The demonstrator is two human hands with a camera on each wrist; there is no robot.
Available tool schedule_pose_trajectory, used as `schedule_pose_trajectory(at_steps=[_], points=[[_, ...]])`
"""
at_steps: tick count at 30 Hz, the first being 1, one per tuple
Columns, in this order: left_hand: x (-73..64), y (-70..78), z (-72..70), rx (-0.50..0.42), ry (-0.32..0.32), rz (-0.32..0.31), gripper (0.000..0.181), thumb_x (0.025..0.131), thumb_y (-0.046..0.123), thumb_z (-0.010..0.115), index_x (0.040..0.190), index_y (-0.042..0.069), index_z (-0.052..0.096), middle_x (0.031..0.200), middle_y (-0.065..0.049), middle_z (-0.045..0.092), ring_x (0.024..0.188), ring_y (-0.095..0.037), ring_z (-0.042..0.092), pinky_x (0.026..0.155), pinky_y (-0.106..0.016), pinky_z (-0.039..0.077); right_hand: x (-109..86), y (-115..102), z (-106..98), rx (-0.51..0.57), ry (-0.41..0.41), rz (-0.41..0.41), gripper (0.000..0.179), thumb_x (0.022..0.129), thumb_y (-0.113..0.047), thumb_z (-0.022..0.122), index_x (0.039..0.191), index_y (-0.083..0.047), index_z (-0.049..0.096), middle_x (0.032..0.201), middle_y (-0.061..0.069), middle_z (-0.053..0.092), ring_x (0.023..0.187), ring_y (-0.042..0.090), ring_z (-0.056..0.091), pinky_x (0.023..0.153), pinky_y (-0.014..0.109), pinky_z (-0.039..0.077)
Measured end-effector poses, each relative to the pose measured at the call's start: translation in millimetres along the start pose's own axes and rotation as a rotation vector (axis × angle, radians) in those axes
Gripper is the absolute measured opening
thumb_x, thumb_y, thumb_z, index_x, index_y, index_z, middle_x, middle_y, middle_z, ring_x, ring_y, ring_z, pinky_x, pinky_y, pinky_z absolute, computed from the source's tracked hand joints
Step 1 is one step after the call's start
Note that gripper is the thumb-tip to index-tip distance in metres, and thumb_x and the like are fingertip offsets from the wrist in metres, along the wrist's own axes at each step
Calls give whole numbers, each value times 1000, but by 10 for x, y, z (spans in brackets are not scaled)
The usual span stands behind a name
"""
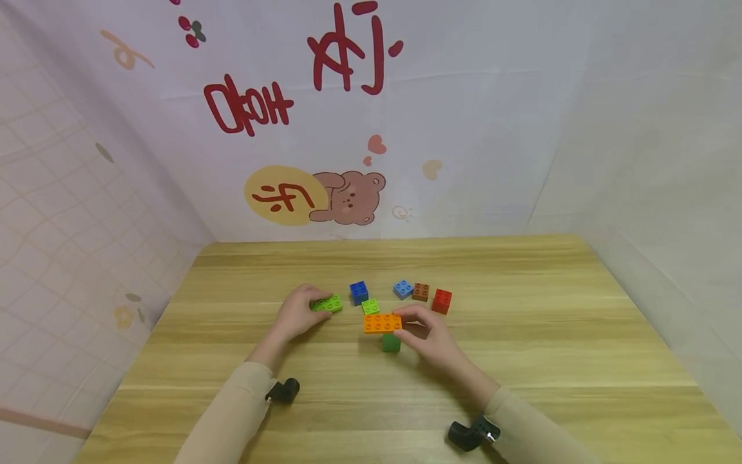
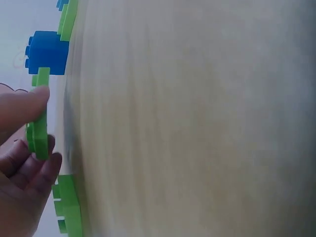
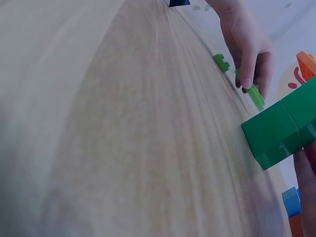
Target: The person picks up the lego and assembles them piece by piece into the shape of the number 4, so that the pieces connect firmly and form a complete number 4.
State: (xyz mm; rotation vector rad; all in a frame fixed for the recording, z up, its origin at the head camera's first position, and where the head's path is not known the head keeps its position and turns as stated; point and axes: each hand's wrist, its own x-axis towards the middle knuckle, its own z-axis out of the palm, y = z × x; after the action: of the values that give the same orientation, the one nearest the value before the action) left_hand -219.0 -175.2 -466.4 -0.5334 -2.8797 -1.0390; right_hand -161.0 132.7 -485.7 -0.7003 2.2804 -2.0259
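Observation:
My left hand (image 1: 298, 312) pinches a flat lime green brick (image 1: 332, 303) between thumb and fingers. In the left wrist view this brick (image 2: 42, 118) is held above the table on edge to the camera. My right hand (image 1: 429, 332) grips an orange brick (image 1: 382, 323) by its right end. Green bricks (image 1: 391, 343) are joined beneath the orange one; in the right wrist view the green bricks (image 3: 276, 131) form a column tilted to the camera, and the right hand is mostly out of frame. Another lime green brick (image 2: 69, 207) lies beside the left hand, hidden in the head view.
Beyond the hands lie a dark blue brick (image 1: 359, 292), a small lime green brick (image 1: 370, 306), a light blue brick (image 1: 402, 289), a brown brick (image 1: 421, 292) and a red brick (image 1: 442, 301). A printed cloth (image 1: 464, 129) hangs behind the wooden table (image 1: 522, 361).

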Motion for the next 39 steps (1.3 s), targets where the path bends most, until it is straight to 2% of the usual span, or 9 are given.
schedule_pose_trajectory(at_steps=[5, 10, 15, 22, 30, 39], points=[[-22, 40, -31, -22, -8, 4, 41, 81, 10, 82, 120, 4, 71, 114, -14, 64, 105, -31, 58, 94, -49, 47, 0, -10, 11, -27, 6, 3, 33, 89, 7, 68, 122, 3, 62, 119, 16, 61, 108, 34, 59, 91, 32, 54], [-68, 107, -76, -51, -2, 9, 39, 81, 9, 82, 119, 5, 72, 114, -13, 64, 106, -31, 58, 95, -49, 47, -10, -188, 25, -36, 1, 6, 30, 89, 5, 69, 119, 4, 63, 117, 18, 62, 106, 33, 60, 92, 38, 54], [-114, 197, -108, -79, -6, 36, 40, 82, 10, 82, 120, 5, 72, 117, -10, 65, 109, -30, 59, 96, -49, 48, -26, -302, 37, -17, 4, 4, 29, 90, 5, 68, 119, 3, 63, 116, 17, 61, 105, 33, 60, 92, 34, 54], [-176, 374, -158, -130, -9, 105, 39, 83, 10, 81, 121, 9, 72, 118, -5, 68, 112, -27, 60, 97, -49, 49, -25, -286, 39, -2, 6, 13, 29, 90, 7, 67, 118, 3, 62, 116, 18, 60, 106, 37, 59, 91, 30, 54], [-202, 582, -173, -152, -29, 239, 39, 82, 7, 80, 120, 9, 72, 119, -5, 69, 111, -25, 61, 98, -47, 50, -21, -291, 24, 0, 2, 15, 27, 90, 4, 68, 117, 3, 63, 116, 16, 61, 105, 25, 61, 90, 31, 54], [-244, 805, -152, -115, -72, 278, 38, 84, 9, 80, 121, 11, 72, 119, -6, 67, 113, -26, 59, 97, -47, 49, -25, -303, 33, 22, -5, 1, 30, 90, 7, 67, 119, 7, 60, 118, 20, 59, 107, 20, 61, 94, 43, 53]])
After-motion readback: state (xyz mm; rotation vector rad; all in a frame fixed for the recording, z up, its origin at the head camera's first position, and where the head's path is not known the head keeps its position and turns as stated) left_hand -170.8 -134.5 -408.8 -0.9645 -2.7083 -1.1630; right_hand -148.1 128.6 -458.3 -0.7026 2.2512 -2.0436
